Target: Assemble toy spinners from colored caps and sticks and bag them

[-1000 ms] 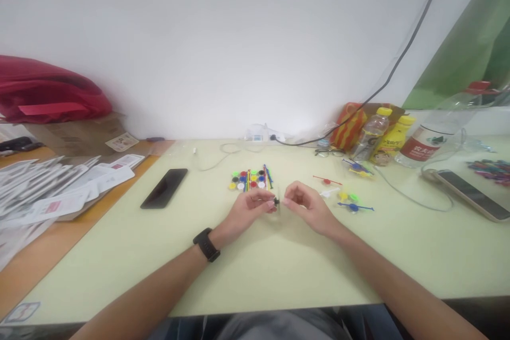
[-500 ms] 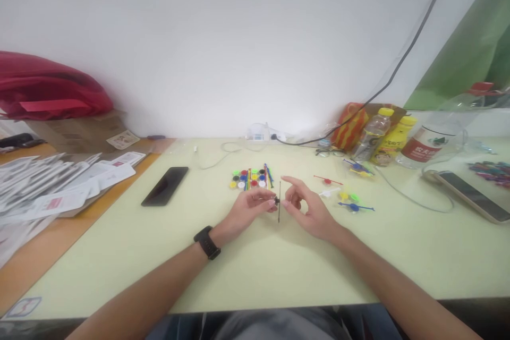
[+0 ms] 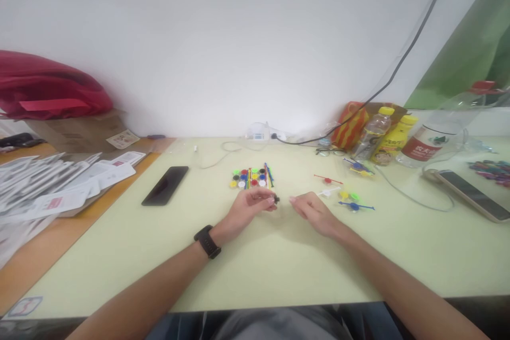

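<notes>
My left hand (image 3: 255,203) pinches a small black spinner (image 3: 277,199) by its hub between thumb and fingers, above the table. The spinner's long thin arrow does not show clearly now; it may be smeared by motion. Just to the right, apart from the spinner, my right hand (image 3: 315,213) is closed with its fingertips drawn together, and nothing shows in them. Behind my left hand lie round discs (image 3: 236,177) in several colours, with blue arrows (image 3: 269,174) among them. Right of my right hand are a red spinner (image 3: 327,180), a white one (image 3: 327,192) and a blue one (image 3: 354,206).
A black phone (image 3: 165,186) lies at left, near stacked white packets (image 3: 56,186). Bottles (image 3: 392,141), a large water bottle (image 3: 426,143), another phone (image 3: 474,195) and a pile of coloured pieces (image 3: 492,172) stand or lie at right. A cable (image 3: 414,191) crosses the table there.
My right hand's fingers have gone from spread beside the spinner to drawn together, slightly farther right. The spinner's arrow, upright and distinct before, no longer shows clearly. My left hand keeps its hold.
</notes>
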Available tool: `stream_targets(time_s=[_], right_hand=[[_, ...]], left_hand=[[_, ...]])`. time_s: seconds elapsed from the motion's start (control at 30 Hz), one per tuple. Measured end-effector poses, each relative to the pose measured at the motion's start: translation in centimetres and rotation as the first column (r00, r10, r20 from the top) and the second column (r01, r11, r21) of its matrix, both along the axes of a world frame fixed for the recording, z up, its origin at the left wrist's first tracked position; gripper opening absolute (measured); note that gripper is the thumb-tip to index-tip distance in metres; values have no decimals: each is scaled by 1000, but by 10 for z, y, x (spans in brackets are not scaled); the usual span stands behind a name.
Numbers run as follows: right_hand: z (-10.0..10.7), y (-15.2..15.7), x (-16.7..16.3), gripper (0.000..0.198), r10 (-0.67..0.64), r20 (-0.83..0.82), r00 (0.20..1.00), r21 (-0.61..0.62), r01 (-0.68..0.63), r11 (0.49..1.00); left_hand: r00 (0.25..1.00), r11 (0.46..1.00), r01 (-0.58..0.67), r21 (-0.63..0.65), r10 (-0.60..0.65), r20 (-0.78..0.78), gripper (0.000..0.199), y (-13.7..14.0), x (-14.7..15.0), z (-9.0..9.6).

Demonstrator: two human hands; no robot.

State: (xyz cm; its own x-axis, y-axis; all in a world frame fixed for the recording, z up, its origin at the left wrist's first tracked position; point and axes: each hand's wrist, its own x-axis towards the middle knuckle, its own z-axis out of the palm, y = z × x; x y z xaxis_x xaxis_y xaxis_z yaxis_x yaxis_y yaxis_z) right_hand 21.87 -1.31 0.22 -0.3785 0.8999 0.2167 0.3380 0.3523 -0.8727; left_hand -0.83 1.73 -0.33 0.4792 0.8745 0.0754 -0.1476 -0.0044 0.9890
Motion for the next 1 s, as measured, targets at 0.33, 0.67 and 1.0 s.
stream_targets(time_s=[0.33,0.67,1.0], right_hand=[[3,-1,-11,26,16,-148,989,43,-10,999],[-1,0,-12,23,14,-189,982,9,-13,1000],[-1,-3,-6,62,-107,-145,984,247,140,959]], left_hand=[[999,999,38,24,-38,-21,31,-2,1,0],[999,999,32,8,-32,-20,33,-2,2,2],[1000,1000,8,-4,-9,-23,31,0,0,-2]])
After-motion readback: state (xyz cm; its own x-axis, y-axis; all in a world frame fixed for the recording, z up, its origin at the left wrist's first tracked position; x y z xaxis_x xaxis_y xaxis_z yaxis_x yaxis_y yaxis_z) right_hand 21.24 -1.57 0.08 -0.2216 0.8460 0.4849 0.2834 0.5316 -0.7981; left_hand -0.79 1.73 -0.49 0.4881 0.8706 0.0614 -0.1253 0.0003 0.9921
